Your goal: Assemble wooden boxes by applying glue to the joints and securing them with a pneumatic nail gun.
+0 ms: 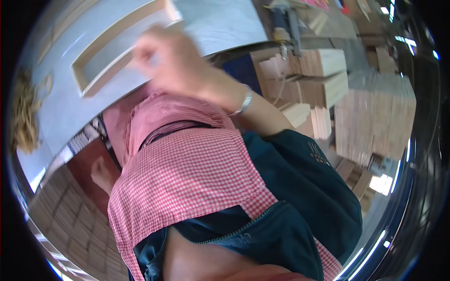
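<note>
Above the near edge of the table, my right hand (166,58) is blurred by motion, with its fingers curled in. Whatever it may hold is too smeared to make out. Just beyond and beside it, a long rectangular wooden frame (105,43) lies on the light grey tabletop. Down at my left side, my left hand (101,173) hangs low over a reddish-brown surface, its wrist partly covered by my checked apron (187,164). Its fingers look curled, and what they hold, if anything, is hidden.
A heap of tan strips (28,110) lies at the table's left end. To the right are stacked wooden boards (323,63), a power tool (281,33) and a wrapped stack of boards (375,117). More stacked wood (70,225) stands at lower left.
</note>
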The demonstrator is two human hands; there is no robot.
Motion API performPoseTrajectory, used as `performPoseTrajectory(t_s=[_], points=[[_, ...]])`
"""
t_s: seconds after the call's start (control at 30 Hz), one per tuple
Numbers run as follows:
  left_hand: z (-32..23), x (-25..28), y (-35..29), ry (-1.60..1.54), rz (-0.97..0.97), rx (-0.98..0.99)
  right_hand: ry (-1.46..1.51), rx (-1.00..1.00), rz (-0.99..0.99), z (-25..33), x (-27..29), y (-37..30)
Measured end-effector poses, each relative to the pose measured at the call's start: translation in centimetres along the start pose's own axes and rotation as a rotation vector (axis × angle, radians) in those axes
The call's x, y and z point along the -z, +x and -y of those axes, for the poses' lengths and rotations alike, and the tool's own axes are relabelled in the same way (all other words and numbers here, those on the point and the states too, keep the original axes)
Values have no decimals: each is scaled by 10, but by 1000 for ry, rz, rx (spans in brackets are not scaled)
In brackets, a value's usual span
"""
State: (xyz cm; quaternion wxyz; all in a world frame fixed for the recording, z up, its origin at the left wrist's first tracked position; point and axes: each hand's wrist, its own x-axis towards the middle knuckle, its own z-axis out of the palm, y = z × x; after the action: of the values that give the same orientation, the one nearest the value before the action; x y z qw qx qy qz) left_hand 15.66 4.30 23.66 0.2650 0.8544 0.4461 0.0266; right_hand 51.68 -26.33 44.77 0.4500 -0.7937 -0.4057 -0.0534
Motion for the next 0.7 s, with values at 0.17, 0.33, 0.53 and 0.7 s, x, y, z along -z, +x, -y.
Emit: performPoseTrajectory(t_s=[0.17, 0.33, 0.53, 0.7], points=[[-15, -44, 13, -18, 225, 85, -721, -439, -479, -56, 181, -80], [-40, -72, 48, -81, 202, -19, -1348, -1286, -493, -139, 378, -243], [-25, -86, 56, -159, 93, 10, -1017, -1708, -405, -155, 397, -295], [-38, -109, 61, -268, 11, 33, -920, -1697, -497, -161, 401, -308]])
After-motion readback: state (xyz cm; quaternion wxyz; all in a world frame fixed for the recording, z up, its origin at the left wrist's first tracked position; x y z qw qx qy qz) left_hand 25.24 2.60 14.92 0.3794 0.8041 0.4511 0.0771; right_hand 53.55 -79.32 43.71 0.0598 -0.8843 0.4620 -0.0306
